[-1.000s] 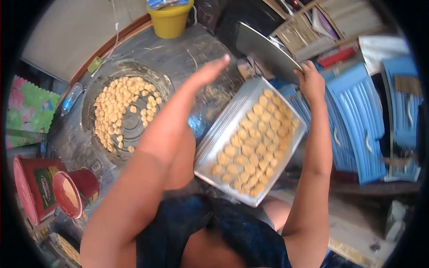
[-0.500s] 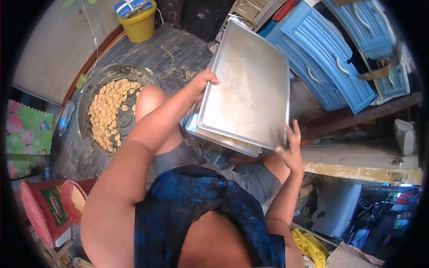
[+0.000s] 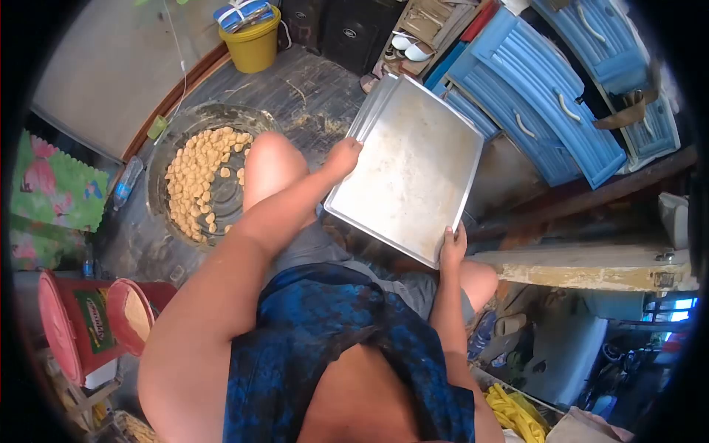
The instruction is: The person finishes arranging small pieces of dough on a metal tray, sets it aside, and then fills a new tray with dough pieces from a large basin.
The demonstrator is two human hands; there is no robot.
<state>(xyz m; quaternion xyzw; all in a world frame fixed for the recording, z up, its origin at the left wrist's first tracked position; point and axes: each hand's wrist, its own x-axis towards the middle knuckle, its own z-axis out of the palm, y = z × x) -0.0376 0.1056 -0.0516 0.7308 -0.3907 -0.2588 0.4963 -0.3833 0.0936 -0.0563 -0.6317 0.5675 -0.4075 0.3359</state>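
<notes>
A flat metal baking tray (image 3: pixel 410 166) lies tilted over my lap, and the edges of other trays show beneath its left side. My left hand (image 3: pixel 344 158) is closed on the left rim. At the lower right corner, my right hand (image 3: pixel 453 248) grips the rim with the thumb on top; its other fingers are partly hidden. To my left, a wide dark basin (image 3: pixel 255 117) on the floor holds many small tan dough-like pieces (image 3: pixel 199 173).
A yellow bucket (image 3: pixel 251 48) stands at the back, and blue drawers (image 3: pixel 528 96) are at the upper right. A wooden ledge (image 3: pixel 576 269) runs along my right. Red containers (image 3: pixel 77 317) stand at the lower left, and a plastic bottle (image 3: pixel 127 183) lies near the basin.
The top tray has lowered and settled over the trays beneath it. My right hand, spread and blurred before, now grips its lower right corner. My left hand stays on the left rim.
</notes>
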